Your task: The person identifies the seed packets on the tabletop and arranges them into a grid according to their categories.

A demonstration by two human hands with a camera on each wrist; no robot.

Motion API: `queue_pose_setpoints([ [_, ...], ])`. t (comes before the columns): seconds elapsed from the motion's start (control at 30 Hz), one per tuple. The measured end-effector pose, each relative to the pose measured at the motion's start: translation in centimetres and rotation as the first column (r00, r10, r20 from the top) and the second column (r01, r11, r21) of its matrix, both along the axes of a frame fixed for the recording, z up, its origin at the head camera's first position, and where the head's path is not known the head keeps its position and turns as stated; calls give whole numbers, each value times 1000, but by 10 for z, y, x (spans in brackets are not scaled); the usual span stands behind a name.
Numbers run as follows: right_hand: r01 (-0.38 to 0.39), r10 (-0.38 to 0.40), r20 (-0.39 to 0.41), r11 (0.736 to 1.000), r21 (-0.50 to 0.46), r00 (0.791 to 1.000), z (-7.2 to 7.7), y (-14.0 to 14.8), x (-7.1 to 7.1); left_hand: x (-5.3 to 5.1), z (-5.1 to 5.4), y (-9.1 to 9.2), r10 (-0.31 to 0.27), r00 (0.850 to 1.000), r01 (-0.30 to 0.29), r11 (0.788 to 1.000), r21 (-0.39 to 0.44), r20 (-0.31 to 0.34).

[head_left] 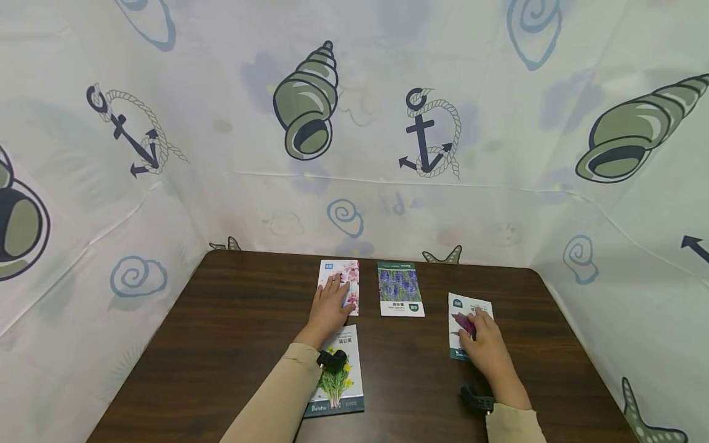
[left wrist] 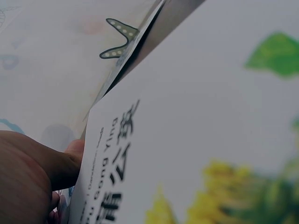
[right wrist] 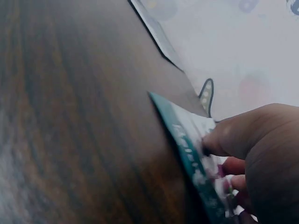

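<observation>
My left hand (head_left: 328, 309) lies with extended fingers on a seed packet with pink flowers (head_left: 353, 271) at the table's far side. Below it, partly under my left wrist, is a dandelion seed packet (head_left: 350, 394) with yellow flowers, whose white face (left wrist: 187, 93) fills much of the left wrist view. My right hand (head_left: 490, 347) holds a white and teal seed packet (head_left: 456, 307) with a purple picture, thumb and bent fingers at its right side. In the right wrist view its teal edge (right wrist: 180, 140) looks tilted. Between the hands lies a purple-flowered seed packet (head_left: 400, 286).
The dark wooden table (head_left: 221, 357) ends at a far edge against a white curtain (head_left: 376, 209) printed with shells and anchors. Curtain also hangs along the left and right sides. A black wrist strap (head_left: 476, 400) sits on the right wrist.
</observation>
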State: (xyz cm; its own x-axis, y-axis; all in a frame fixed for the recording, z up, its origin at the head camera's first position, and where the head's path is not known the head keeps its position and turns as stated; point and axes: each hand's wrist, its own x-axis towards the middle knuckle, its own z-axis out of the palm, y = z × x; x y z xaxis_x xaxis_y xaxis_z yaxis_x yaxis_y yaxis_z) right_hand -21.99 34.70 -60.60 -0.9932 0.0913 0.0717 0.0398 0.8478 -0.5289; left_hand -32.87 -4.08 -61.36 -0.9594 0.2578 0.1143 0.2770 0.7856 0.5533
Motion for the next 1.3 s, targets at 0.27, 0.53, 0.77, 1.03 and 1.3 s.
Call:
queue_pose_setpoints([
  [0.27,45,-43,-32,996,73,999,1,-6,3,1,2,0,-2,1000,2,1000,-21,12],
  [0.53,47,-50,21,991,127,999,2,-13,6,5,3,-1,-2,1000,2,999,-43,-9],
  [0.77,15,-15,18,1000,20,1000,7,-21,7,2,0,-1,-2,1000,2,1000,8,10],
  [1.03,-23,27,66,998,-59,997,10,-24,5,5,3,-1,6,1000,-6,1000,-12,2],
  [1.3,-33,31,65,999,21,997,7,-27,7,6,6,0,-1,1000,1,1000,-8,-4],
])
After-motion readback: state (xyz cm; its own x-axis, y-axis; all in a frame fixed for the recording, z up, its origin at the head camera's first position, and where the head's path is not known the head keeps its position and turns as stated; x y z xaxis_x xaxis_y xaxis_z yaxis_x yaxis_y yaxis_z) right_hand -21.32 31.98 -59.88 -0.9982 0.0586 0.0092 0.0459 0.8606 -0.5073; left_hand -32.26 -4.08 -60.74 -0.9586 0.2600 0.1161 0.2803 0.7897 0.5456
